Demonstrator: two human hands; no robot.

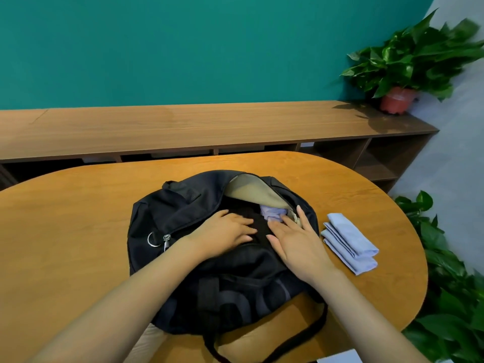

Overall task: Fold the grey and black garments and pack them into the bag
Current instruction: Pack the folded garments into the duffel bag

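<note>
Counter (78,231): orange-brown wood with a rounded edge, under both forearms.
Bag (183,213): black soft duffel, lying on the counter directly beneath both hands, zip opening gaping upward.
Lining flap (248,188): tan inner fabric, folded back just beyond the fingertips.
Left hand (225,230): palm down, fingers straight and close together, pressing flat into the opening.
Right hand (296,239): palm down, fingers spread and straight, resting on the bag's near rim, fingertips reaching in.
Black garment (258,221): inside the bag, under the left hand and between the two hands (hard to separate from the dark bag fabric).
Pale grey cloth (272,212): bunched inside the opening, touching the right hand's fingertips.
Folded grey garment (349,242): neat layered rectangle on the counter, outside the bag, near the right hand's outer side.
Metal ring (153,239): with a clip, on the bag's end, outward of the left wrist.
Strap (301,336): black, looping on the counter between the forearms.
Shelf (183,127): long low wooden unit, well beyond the hands.
Potted plant (408,61): leafy, in a red pot, on the shelf's far right end.
</note>
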